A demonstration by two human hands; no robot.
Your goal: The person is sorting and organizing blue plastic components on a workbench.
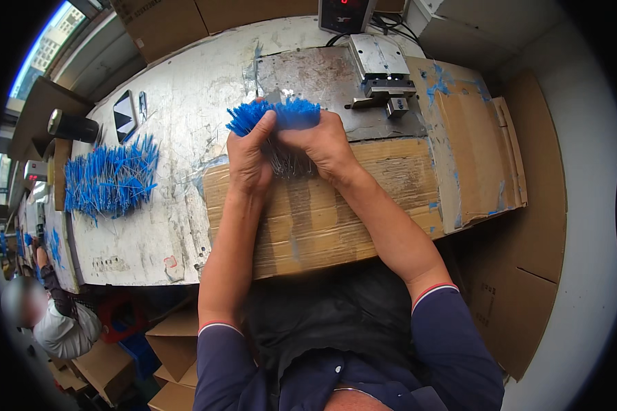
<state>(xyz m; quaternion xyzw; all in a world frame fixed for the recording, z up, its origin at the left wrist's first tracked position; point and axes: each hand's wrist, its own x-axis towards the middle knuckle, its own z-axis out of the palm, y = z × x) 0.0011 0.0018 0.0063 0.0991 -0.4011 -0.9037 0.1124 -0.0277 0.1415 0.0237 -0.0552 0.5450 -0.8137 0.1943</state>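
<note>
Both of my hands are closed around a thick bundle of small wire brushes (pixel 298 115) with blue bristles, held over the cardboard-covered front of the table. The blue bristle ends point up and away from me, and thin silvery wire stems hang down between my palms. My left hand (pixel 249 156) grips the bundle's left side, its thumb lying up against the bristles. On the other side, my right hand (pixel 325 147) wraps around it, with its fingers partly hidden behind the bundle. A loose pile of similar blue wire brushes (pixel 110 179) lies on the table to the left.
A metal fixture (pixel 380 58) stands on a metal plate (pixel 308 68) at the back right, near a box with a red display (pixel 345 15). Far left are a phone (pixel 125 115), small snips (pixel 142 106) and a black cylinder (pixel 73 127). Another person (pixel 65 322) sits at lower left.
</note>
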